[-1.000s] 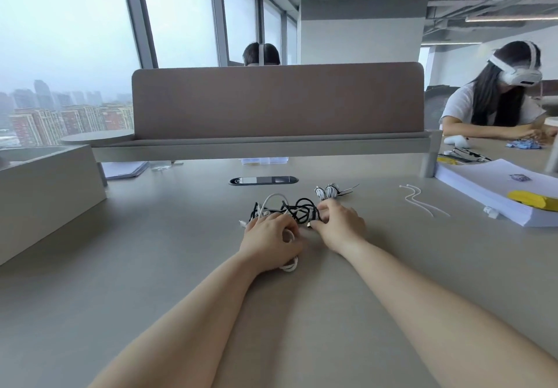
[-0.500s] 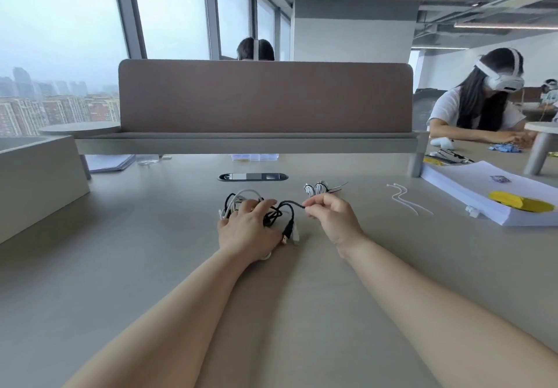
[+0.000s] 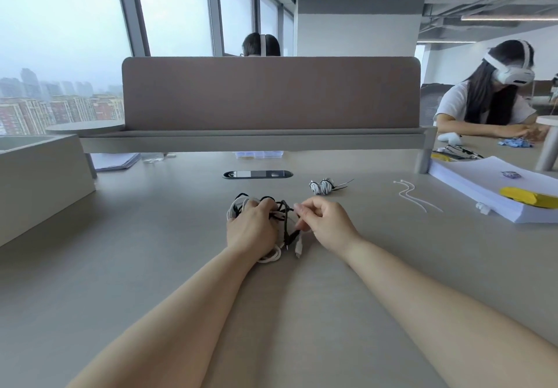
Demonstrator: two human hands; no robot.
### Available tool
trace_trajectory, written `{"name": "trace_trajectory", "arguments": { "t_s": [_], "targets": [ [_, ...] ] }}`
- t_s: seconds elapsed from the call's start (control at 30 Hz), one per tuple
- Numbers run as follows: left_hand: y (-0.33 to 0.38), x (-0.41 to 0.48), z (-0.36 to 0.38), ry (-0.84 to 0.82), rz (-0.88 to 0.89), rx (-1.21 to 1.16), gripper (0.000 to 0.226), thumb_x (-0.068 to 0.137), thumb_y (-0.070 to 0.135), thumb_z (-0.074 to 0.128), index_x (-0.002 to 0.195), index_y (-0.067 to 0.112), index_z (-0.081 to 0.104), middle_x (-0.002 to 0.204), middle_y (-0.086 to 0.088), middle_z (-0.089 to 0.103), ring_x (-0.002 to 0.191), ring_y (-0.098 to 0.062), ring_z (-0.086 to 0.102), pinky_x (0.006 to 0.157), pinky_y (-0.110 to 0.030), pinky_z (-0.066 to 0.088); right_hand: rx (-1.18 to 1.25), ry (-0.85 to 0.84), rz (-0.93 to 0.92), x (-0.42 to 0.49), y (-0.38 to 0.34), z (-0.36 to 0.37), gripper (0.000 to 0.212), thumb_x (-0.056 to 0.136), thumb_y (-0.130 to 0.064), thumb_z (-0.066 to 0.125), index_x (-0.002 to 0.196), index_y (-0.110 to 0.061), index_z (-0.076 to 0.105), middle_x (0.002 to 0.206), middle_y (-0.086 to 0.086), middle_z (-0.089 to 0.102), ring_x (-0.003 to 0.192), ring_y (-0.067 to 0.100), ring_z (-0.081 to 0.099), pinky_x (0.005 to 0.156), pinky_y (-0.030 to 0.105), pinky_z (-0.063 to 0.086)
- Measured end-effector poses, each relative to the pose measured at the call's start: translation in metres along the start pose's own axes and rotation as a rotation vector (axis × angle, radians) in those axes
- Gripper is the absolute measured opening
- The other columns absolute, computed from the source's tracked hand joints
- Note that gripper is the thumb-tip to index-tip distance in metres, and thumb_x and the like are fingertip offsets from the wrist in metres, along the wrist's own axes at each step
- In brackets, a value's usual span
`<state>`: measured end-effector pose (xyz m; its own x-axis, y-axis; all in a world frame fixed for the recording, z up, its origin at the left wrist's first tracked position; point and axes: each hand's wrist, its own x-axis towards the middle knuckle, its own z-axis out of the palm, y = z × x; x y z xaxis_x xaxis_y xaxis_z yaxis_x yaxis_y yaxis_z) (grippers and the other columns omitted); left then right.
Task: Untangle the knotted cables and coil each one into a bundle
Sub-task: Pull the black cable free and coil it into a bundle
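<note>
A person works at a wide grey desk, both bare forearms stretched forward. Beyond the hands, a brown divider panel spans the desk. Well off to the right of the right hand lies a thick stack of white paper.

The left hand lies over a tangle of black and white cables, fingers curled down onto the heap. The heap rests on the desk beneath the hand and just ahead of its knuckles. The right hand, just beside the left and not touching it, pinches a black strand at the tangle's right side, its other fingers curled in. A white loop shows beside the left wrist.

Ahead of the right hand, apart from it, sits a small wound bundle of black-and-white cable. Farther right lie two white zip ties. Between the two wrists a white plug rests on the desk.
</note>
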<state>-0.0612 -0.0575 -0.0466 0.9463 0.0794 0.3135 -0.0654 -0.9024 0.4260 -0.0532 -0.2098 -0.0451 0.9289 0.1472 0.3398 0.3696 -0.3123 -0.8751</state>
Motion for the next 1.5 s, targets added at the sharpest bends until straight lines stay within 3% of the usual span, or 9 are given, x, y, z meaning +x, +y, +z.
{"name": "trace_trajectory", "arguments": {
  "t_s": [0.17, 0.3, 0.43, 0.57, 0.73, 1.07, 1.23, 1.33, 1.5],
  "targets": [
    [0.003, -0.007, -0.005, 0.041, 0.064, -0.108, 0.039, 0.094, 0.011, 0.042, 0.129, 0.028, 0.048, 0.128, -0.001, 0.047, 0.108, -0.028, 0.051, 0.087, -0.032, 0.033, -0.045, 0.063, 0.097, 0.004, 0.006, -0.001, 0.015, 0.087, -0.03, 0.066, 0.089, -0.017, 0.059, 0.082, 0.001, 0.06, 0.075, 0.02, 0.06, 0.074, 0.033, 0.049],
    [0.001, -0.005, -0.004, 0.049, 0.05, -0.185, 0.027, 0.095, 0.022, 0.051, 0.121, 0.03, 0.058, 0.123, 0.005, 0.056, 0.109, -0.022, 0.053, 0.094, -0.034, 0.039, -0.055, 0.141, 0.061, 0.005, 0.004, -0.003, 0.016, 0.095, -0.023, 0.052, 0.083, -0.014, 0.057, 0.065, 0.002, 0.057, 0.057, 0.014, 0.053, 0.059, 0.027, 0.04],
    [0.002, -0.003, -0.004, 0.0, 0.084, -0.167, 0.034, 0.088, 0.028, 0.06, 0.12, 0.04, 0.057, 0.118, 0.016, 0.059, 0.115, -0.011, 0.05, 0.097, -0.035, 0.039, 0.253, 0.349, 0.165, 0.012, 0.005, -0.009, 0.019, 0.099, -0.02, 0.04, 0.083, -0.017, 0.048, 0.072, 0.001, 0.061, 0.065, 0.02, 0.063, 0.063, 0.034, 0.048],
    [0.002, -0.004, -0.006, -0.009, 0.036, -0.141, 0.04, 0.087, 0.024, 0.057, 0.123, 0.042, 0.053, 0.114, 0.016, 0.062, 0.115, -0.012, 0.053, 0.099, -0.033, 0.036, 0.42, 0.506, 0.182, 0.015, 0.003, -0.02, 0.019, 0.102, -0.019, 0.034, 0.084, -0.02, 0.04, 0.063, 0.003, 0.061, 0.049, 0.015, 0.057, 0.046, 0.025, 0.041],
    [-0.003, -0.003, -0.005, 0.008, -0.002, -0.23, 0.021, 0.089, 0.034, 0.06, 0.109, 0.04, 0.057, 0.096, 0.022, 0.063, 0.105, -0.009, 0.058, 0.099, -0.034, 0.037, 0.327, 0.596, 0.169, 0.015, 0.006, -0.027, 0.013, 0.101, -0.02, 0.036, 0.092, -0.014, 0.044, 0.064, -0.001, 0.055, 0.056, 0.013, 0.048, 0.055, 0.027, 0.04],
    [0.001, -0.008, -0.01, 0.042, -0.029, -0.418, 0.036, 0.088, 0.022, 0.055, 0.08, 0.056, 0.049, 0.081, 0.032, 0.055, 0.09, -0.009, 0.055, 0.103, -0.042, 0.037, 0.142, 0.379, 0.13, 0.012, 0.009, -0.02, 0.009, 0.091, -0.017, 0.056, 0.084, -0.016, 0.062, 0.076, -0.004, 0.057, 0.07, 0.012, 0.05, 0.061, 0.02, 0.039],
    [0.0, -0.003, -0.008, 0.019, -0.12, -0.693, 0.032, 0.066, 0.035, 0.042, 0.071, 0.051, 0.069, 0.072, 0.019, 0.065, 0.077, -0.027, 0.056, 0.079, -0.041, 0.048, 0.167, 0.325, 0.129, 0.005, -0.003, -0.017, 0.022, 0.09, -0.023, 0.055, 0.071, -0.016, 0.063, 0.062, 0.0, 0.054, 0.062, 0.015, 0.048, 0.062, 0.028, 0.038],
    [-0.002, 0.002, -0.003, 0.097, -0.071, -0.633, 0.018, 0.072, 0.058, 0.051, 0.069, 0.046, 0.065, 0.07, 0.02, 0.066, 0.079, -0.013, 0.062, 0.089, -0.044, 0.046, -0.02, 0.365, 0.154, 0.007, 0.0, -0.017, 0.035, 0.091, -0.034, 0.052, 0.059, -0.018, 0.055, 0.052, -0.004, 0.046, 0.057, 0.019, 0.045, 0.061, 0.03, 0.037],
    [-0.005, 0.003, 0.003, 0.125, -0.045, -0.549, 0.012, 0.081, 0.041, 0.067, 0.079, 0.043, 0.056, 0.075, 0.023, 0.061, 0.079, -0.006, 0.056, 0.095, -0.049, 0.044, -0.254, 0.314, 0.147, 0.007, 0.005, -0.011, 0.013, 0.085, -0.022, 0.053, 0.096, -0.028, 0.056, 0.091, -0.011, 0.058, 0.087, 0.017, 0.057, 0.086, 0.035, 0.044]
  ]
}}
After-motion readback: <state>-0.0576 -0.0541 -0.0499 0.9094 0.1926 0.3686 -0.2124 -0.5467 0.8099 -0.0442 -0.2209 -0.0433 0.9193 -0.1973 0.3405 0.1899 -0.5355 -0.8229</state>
